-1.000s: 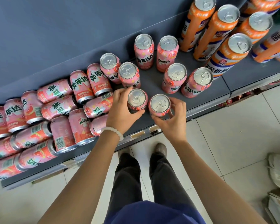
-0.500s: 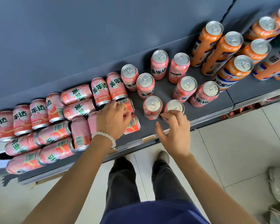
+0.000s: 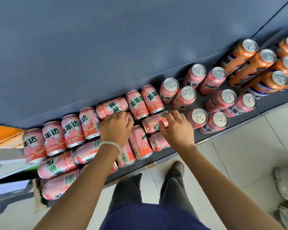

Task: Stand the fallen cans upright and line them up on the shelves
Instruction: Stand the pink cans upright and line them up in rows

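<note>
Both hands have left the upright cans (image 3: 199, 117) for the fallen ones: the right hand (image 3: 176, 128) grips a fallen can (image 3: 152, 126), the left hand (image 3: 115, 128) curls over another. Tipping either up could roll its neighbours off the shelf (image 3: 199, 138) edge.

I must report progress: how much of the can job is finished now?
Done: eight pink cans stand upright. In hand: the right hand grips a fallen can; the left hand rests on another. Left: many fallen cans remain.
</note>
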